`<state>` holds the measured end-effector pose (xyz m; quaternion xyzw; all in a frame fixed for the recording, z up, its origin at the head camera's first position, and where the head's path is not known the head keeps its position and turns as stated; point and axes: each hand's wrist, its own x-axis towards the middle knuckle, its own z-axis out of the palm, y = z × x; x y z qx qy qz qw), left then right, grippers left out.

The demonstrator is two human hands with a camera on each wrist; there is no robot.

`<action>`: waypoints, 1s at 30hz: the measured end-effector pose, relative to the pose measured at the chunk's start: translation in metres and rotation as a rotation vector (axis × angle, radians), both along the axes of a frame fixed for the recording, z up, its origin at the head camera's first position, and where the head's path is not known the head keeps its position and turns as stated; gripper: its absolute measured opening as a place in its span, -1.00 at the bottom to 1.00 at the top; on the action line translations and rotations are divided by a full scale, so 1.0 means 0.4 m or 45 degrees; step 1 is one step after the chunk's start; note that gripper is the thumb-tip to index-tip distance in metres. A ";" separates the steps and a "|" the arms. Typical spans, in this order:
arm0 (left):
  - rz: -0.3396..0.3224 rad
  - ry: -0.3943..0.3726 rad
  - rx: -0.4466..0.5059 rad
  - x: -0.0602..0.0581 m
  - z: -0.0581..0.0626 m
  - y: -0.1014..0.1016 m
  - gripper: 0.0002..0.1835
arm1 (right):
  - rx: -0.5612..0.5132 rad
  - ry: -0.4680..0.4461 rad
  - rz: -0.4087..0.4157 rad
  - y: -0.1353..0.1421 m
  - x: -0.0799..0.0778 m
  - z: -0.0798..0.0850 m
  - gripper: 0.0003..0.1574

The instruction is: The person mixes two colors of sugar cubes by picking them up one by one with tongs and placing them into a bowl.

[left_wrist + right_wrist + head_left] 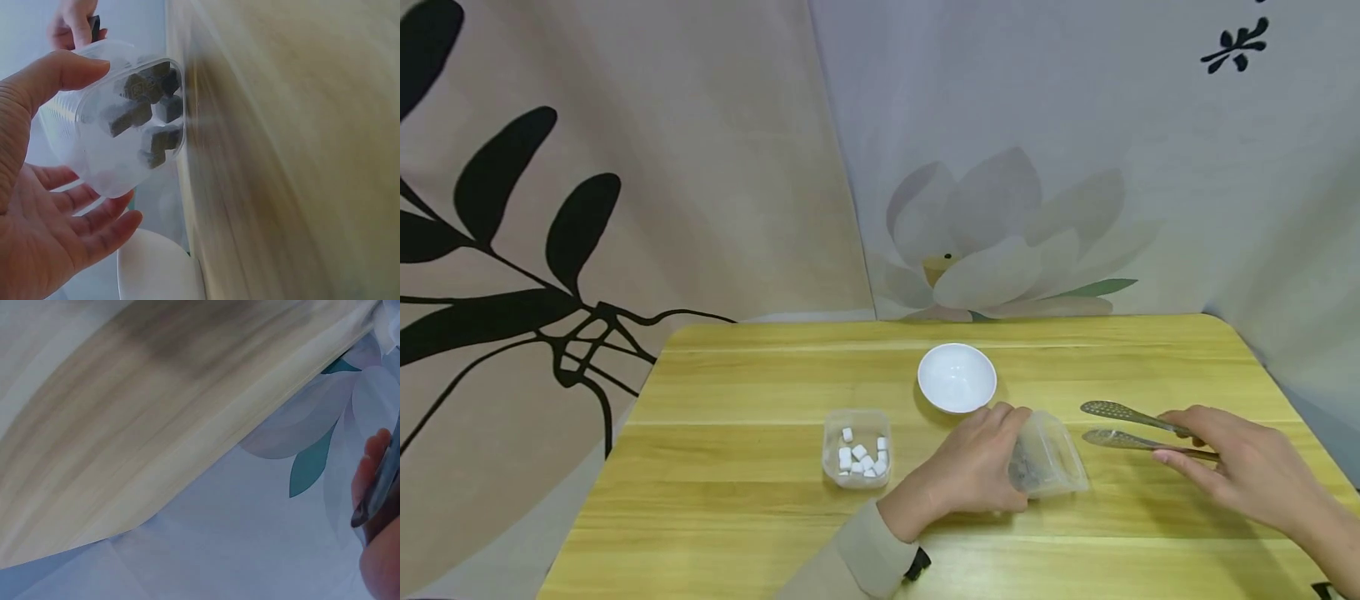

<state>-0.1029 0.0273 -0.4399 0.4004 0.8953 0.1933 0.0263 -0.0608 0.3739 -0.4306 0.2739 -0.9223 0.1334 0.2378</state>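
Note:
My left hand (973, 467) grips a clear plastic tub (1051, 458) tipped on its side, its mouth facing right. Through its base in the left wrist view, several dark grey cubes (153, 106) lie along the lower wall; the thumb and curled fingers are on opposite sides. To the right, my right hand (1251, 467) holds metal tongs (1120, 411) with perforated tips. Their two arms are spread apart and point left at the tub's mouth, with nothing between the tips. Only a bit of the tongs' handle (378, 494) and some fingers show in the right wrist view.
A white bowl (957, 379) stands behind my left hand. Left of the hand, a second clear tub (857, 417) sits upright with several white cubes (859, 452) in it. The wooden table (737, 467) ends at the back near a printed curtain (760, 167).

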 end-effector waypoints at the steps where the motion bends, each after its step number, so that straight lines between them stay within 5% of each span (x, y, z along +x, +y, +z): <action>1: -0.005 0.004 0.001 -0.001 0.000 -0.001 0.13 | 0.011 0.009 0.005 -0.002 -0.001 0.002 -0.40; 12: -0.026 0.049 -0.024 -0.003 0.005 -0.002 0.09 | 0.060 0.098 0.066 -0.018 -0.017 0.009 -0.23; 30: -0.027 0.061 -0.044 -0.003 0.004 -0.002 0.08 | 0.054 0.134 0.115 -0.055 -0.025 0.021 -0.26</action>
